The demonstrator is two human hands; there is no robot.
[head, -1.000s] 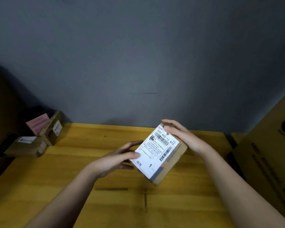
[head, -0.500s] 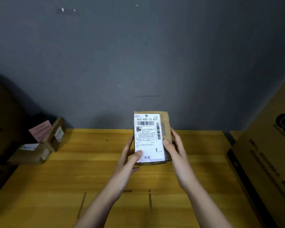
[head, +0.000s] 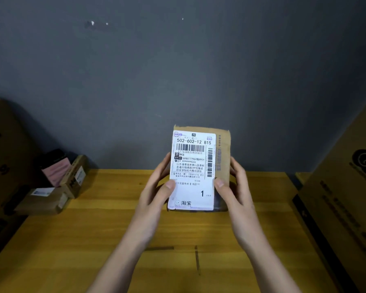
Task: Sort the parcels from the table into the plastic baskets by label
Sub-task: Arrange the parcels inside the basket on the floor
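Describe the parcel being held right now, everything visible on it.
The parcel is a small brown cardboard box, held upright above the wooden table, label facing the camera. Its white label shows barcodes, "502-602-12 815" and a large "1". The left hand and right hand grip its sides, thumbs on the label.

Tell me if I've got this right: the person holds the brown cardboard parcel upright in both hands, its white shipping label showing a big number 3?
Not quite. The head view shows a big 1 on the white shipping label, not a 3. The rest holds: left hand and right hand hold the brown cardboard parcel upright.
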